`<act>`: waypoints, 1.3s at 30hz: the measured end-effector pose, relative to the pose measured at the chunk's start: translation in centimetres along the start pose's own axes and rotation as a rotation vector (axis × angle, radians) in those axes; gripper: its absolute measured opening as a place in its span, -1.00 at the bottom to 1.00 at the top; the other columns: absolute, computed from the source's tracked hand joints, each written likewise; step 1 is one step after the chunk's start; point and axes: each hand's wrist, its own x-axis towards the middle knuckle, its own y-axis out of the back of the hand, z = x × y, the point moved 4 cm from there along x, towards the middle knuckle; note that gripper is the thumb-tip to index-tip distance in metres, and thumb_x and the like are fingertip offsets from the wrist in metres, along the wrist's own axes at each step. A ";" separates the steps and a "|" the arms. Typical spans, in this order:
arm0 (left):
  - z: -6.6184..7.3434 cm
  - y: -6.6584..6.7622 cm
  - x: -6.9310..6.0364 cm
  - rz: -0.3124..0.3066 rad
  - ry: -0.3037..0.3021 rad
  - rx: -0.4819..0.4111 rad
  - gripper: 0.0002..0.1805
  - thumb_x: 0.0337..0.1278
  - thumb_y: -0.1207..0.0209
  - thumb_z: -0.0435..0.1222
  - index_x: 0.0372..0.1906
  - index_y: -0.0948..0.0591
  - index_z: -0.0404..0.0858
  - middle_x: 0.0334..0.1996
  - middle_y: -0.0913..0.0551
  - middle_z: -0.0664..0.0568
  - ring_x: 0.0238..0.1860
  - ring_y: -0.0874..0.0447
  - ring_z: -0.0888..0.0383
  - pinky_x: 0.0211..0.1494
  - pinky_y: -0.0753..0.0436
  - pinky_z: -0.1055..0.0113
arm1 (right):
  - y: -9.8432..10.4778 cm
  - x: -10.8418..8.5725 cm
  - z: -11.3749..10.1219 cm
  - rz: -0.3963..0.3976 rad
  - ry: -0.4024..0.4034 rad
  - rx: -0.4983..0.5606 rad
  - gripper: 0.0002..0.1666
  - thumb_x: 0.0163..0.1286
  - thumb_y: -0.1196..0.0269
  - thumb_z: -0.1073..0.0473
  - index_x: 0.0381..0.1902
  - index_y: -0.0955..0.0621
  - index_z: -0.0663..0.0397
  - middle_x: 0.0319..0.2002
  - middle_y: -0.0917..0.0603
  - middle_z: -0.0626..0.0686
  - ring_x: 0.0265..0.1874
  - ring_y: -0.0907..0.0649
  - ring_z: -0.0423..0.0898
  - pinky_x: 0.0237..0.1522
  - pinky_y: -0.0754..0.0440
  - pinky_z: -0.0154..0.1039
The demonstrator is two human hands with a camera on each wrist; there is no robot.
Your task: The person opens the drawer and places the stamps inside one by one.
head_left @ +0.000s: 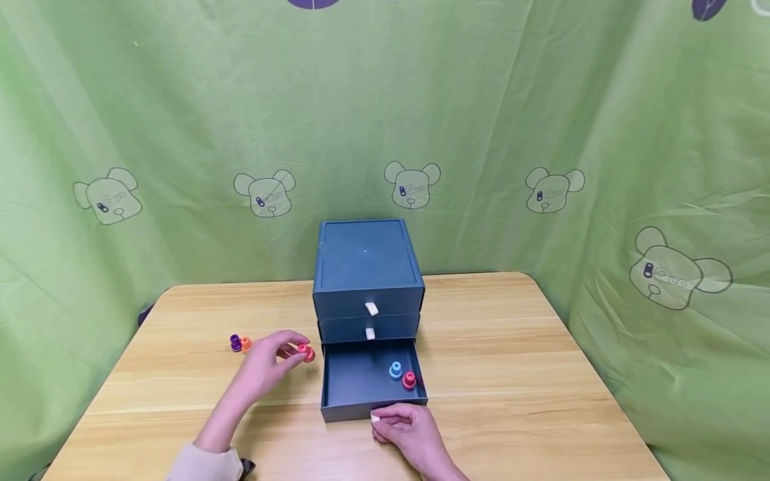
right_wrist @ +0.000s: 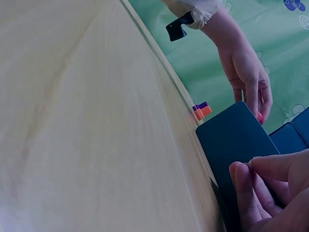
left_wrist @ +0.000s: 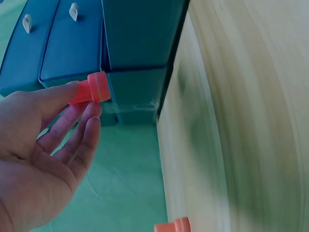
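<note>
My left hand (head_left: 265, 364) pinches a pinkish-red stepped plug (head_left: 307, 353) between thumb and fingers, just left of the open bottom drawer (head_left: 355, 381). The same red plug (left_wrist: 92, 88) shows up close in the left wrist view, off the table. With thumb and fingers, my right hand (head_left: 409, 431) pinches the small white pull tab (head_left: 375, 417) on that drawer's front. A light blue plug (head_left: 395, 371) and a red plug (head_left: 409, 380) stand in the drawer, towards its right side. In the right wrist view my right hand (right_wrist: 270, 188) mostly covers the tab.
The dark blue drawer cabinet (head_left: 369, 257) stands at the table's back middle, its two upper drawers closed. On the wooden table (head_left: 511, 374), a purple plug (head_left: 236, 343) and an orange plug (head_left: 246, 344) stand left of the left hand. A green curtain (head_left: 481, 100) surrounds the table.
</note>
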 end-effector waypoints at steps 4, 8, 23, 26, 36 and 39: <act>0.8 -0.7 0.3 -0.016 -0.038 -0.021 -0.78 0.23 -0.40 -0.35 -0.03 -0.75 -0.16 -0.16 -0.80 0.12 -0.23 -0.73 0.23 -0.12 -0.71 0.40 | 0.0 0.0 0.0 -0.003 0.009 0.016 -0.70 0.35 -0.40 0.34 0.02 -0.74 0.35 -0.21 -0.84 0.18 -0.27 -0.84 -0.08 -0.14 -0.80 -0.23; 1.7 -1.6 0.6 -0.034 -0.076 -0.046 -0.78 0.24 -0.39 -0.36 -0.04 -0.75 -0.11 -0.18 -0.79 0.15 -0.23 -0.74 0.23 -0.10 -0.73 0.37 | 0.0 0.0 0.0 -0.001 0.005 0.015 -0.71 0.36 -0.39 0.34 0.02 -0.74 0.35 -0.21 -0.84 0.18 -0.27 -0.84 -0.08 -0.14 -0.80 -0.23; 4.3 -5.9 1.4 -0.096 -0.224 0.003 -0.82 0.24 -0.38 -0.40 -0.10 -0.75 -0.13 -0.22 -0.74 0.12 -0.29 -0.69 0.30 -0.11 -0.74 0.35 | 0.1 -0.1 0.0 -0.012 0.007 -0.028 -0.70 0.36 -0.40 0.30 0.02 -0.75 0.32 -0.21 -0.85 0.18 -0.26 -0.84 -0.06 -0.14 -0.80 -0.21; 4.7 -6.6 1.6 -0.111 -0.236 0.026 -0.84 0.25 -0.38 -0.38 -0.10 -0.75 -0.15 -0.22 -0.73 0.12 -0.29 -0.69 0.31 -0.11 -0.73 0.33 | 0.1 -0.1 0.0 -0.016 0.006 -0.024 -0.70 0.37 -0.40 0.30 0.02 -0.75 0.32 -0.20 -0.85 0.18 -0.26 -0.84 -0.06 -0.13 -0.80 -0.21; 5.4 -8.7 2.3 -0.189 -0.238 0.043 -0.84 0.33 -0.35 -0.29 -0.04 -0.74 -0.13 -0.17 -0.74 0.17 -0.24 -0.66 0.34 -0.06 -0.71 0.34 | 0.1 -0.2 -0.1 -0.024 -0.001 0.012 -0.70 0.37 -0.39 0.30 0.02 -0.74 0.35 -0.20 -0.85 0.17 -0.26 -0.84 -0.08 -0.13 -0.79 -0.22; 5.6 -9.2 2.3 -0.213 -0.226 0.042 -0.82 0.34 -0.34 -0.28 -0.02 -0.74 -0.14 -0.16 -0.75 0.17 -0.24 -0.65 0.35 -0.07 -0.71 0.35 | 0.2 -0.1 0.0 -0.027 -0.001 0.021 -0.69 0.38 -0.39 0.31 0.03 -0.73 0.37 -0.19 -0.84 0.19 -0.25 -0.84 -0.07 -0.12 -0.79 -0.22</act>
